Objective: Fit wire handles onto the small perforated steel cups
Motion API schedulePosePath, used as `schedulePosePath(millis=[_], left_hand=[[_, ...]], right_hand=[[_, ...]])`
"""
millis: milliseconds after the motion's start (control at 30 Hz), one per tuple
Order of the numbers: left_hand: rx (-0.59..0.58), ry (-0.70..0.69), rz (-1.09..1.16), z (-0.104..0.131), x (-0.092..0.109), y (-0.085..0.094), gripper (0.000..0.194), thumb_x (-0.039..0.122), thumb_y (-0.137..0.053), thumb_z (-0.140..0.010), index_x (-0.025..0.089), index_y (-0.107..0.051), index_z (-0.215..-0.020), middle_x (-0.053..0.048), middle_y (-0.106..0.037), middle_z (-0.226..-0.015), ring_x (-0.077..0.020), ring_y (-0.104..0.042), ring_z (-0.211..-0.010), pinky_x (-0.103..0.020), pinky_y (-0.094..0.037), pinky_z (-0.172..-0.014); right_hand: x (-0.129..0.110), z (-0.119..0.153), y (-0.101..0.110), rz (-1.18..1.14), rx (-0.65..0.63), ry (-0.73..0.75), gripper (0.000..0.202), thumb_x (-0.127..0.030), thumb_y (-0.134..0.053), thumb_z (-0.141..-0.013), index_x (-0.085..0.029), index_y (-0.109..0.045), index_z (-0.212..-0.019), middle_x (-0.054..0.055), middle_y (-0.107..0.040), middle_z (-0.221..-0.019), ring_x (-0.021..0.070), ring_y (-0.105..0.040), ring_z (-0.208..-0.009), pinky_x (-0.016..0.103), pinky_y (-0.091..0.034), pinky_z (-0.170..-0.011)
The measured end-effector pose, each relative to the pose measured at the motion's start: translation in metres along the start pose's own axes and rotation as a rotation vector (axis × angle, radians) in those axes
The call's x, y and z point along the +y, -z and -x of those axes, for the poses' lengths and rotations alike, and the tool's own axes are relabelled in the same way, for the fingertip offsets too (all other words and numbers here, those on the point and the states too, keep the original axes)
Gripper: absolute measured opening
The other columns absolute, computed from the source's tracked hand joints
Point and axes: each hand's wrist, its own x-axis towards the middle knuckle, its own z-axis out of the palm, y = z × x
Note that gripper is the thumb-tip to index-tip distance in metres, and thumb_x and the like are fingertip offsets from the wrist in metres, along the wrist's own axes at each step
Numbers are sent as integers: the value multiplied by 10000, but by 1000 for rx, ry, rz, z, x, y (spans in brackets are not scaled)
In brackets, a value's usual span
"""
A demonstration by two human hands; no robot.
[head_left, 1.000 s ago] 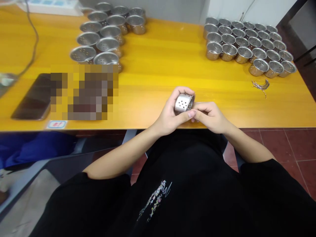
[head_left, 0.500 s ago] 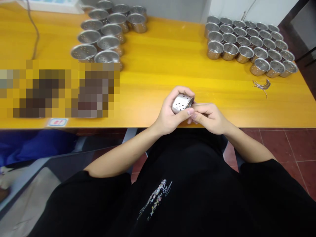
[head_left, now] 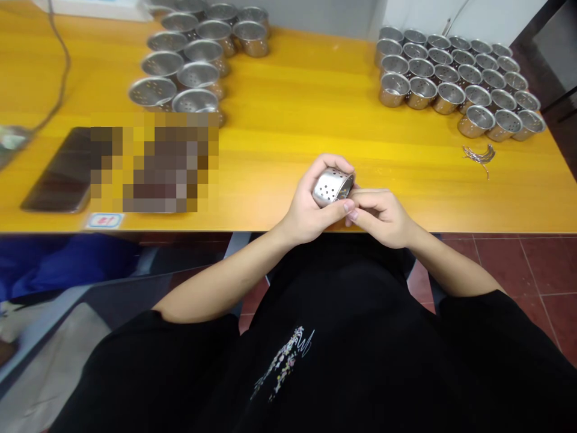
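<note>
A small metal cup with punched holes (head_left: 330, 186) lies tilted on its side in my left hand (head_left: 303, 207), its mouth facing right. The fingers of that hand curl over the top of the cup and the thumb presses near the rim. My right hand (head_left: 386, 218) is closed at the mouth of the cup, with thumb and forefinger pinched at the rim close to the left thumb. Whatever those fingertips may hold is hidden. Both hands are just above the front edge of the yellow table (head_left: 265, 162).
Rows of similar perforated cups (head_left: 451, 96) stand at the back right, and another group (head_left: 198, 78) is at the back left. Thin bent wires (head_left: 480, 155) lie before the right group. A dark phone-like slab (head_left: 56, 180), a blurred-out patch and a label (head_left: 105, 221) are at left.
The cup has turned slightly in my left hand, showing more of its inside. My right fingers have shifted a little at the rim. The view has moved very slightly.
</note>
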Motion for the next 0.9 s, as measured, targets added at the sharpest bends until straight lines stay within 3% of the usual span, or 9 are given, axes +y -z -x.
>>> schedulePosePath(millis=[200, 400, 600, 900], left_hand=[[2, -117, 39, -1, 3, -3, 541, 613, -1041, -1066, 330, -731, -1406, -56, -764, -1218, -223, -782, -987, -413, -707, -850], [32, -39, -30, 0, 4, -5, 698, 812, -1009, -1023, 318, -693, -1402, -72, -758, -1194, -250, -765, -982, -458, -718, -854], [22, -175, 4, -2, 1, -4, 531, 637, -1022, -1085, 312, -752, -1406, -66, -783, -1218, -232, -796, -1002, -408, -721, -863], [17, -218, 29, -5, -6, -1, 547, 575, -1078, -1031, 301, -806, -1419, -71, -818, -1215, -236, -838, -991, -379, -736, -871]], right_hand=[[-2, -1, -1, -13, 9, 55, 419, -404, -771, -1321, -219, -811, -947, 5, -768, -886, 152, -679, -786, 312, -508, -752], [-1, 0, 0, 21, 3, 42, 474, -453, -750, -1328, -223, -746, -914, -2, -694, -854, 154, -638, -759, 315, -498, -731], [-2, -2, 1, 43, -15, 47, 497, -450, -707, -1348, -219, -710, -908, -5, -662, -840, 153, -610, -758, 311, -489, -727], [0, -3, 0, 43, 9, 117, 447, -343, -716, -1345, -217, -689, -917, -24, -651, -824, 127, -596, -746, 281, -479, -711]])
